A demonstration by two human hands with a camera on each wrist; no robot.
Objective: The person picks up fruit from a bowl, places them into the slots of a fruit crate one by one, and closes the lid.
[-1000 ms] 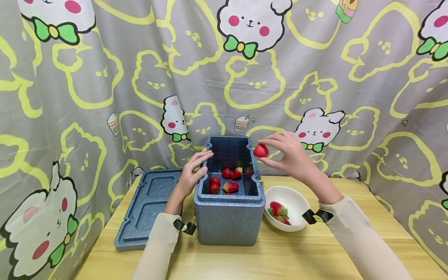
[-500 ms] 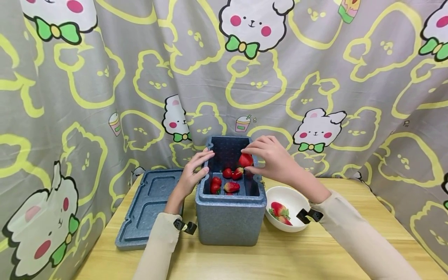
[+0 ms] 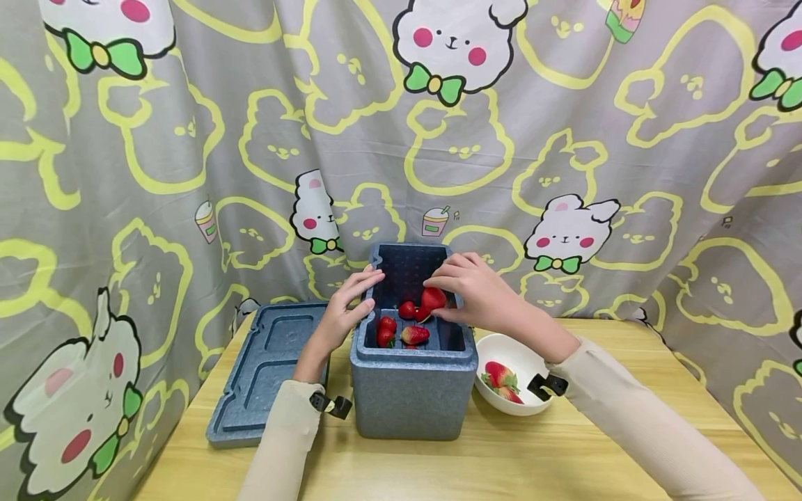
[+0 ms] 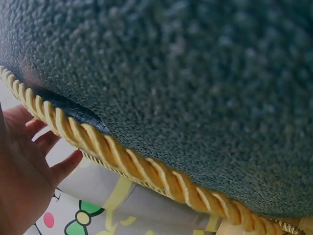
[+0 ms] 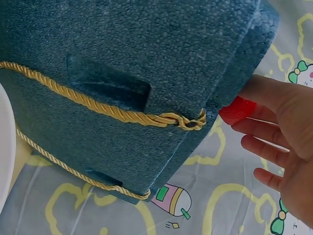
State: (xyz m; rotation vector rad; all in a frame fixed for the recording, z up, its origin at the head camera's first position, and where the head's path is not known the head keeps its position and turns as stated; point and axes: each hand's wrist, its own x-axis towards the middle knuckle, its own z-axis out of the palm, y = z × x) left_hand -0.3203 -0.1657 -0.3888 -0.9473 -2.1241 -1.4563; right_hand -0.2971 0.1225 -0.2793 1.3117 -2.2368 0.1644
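Between its thumb and fingers my right hand [image 3: 479,292] pinches a red strawberry [image 3: 434,299] just inside the mouth of a blue-grey foam box [image 3: 410,400]. The right wrist view shows part of that strawberry [image 5: 237,110] at the box rim. Several strawberries [image 3: 415,335] lie on the box floor below. My left hand [image 3: 343,309] rests on the left rim with its fingers extended; in the left wrist view the left hand [image 4: 29,166] is partly behind a gold rope [image 4: 122,154]. To the right, a white bowl [image 3: 532,362] holds a few strawberries with green leaves [image 3: 500,376].
The box's foam lid [image 3: 276,369] lies flat on the wooden table [image 3: 501,459], left of the box. A grey cartoon-print curtain [image 3: 376,125] hangs close behind. Gold rope [image 5: 93,105] runs along the box's outer side.
My right hand has carried the strawberry leftward and down, from outside the right rim to inside the box mouth. The left hand stays on the left rim.
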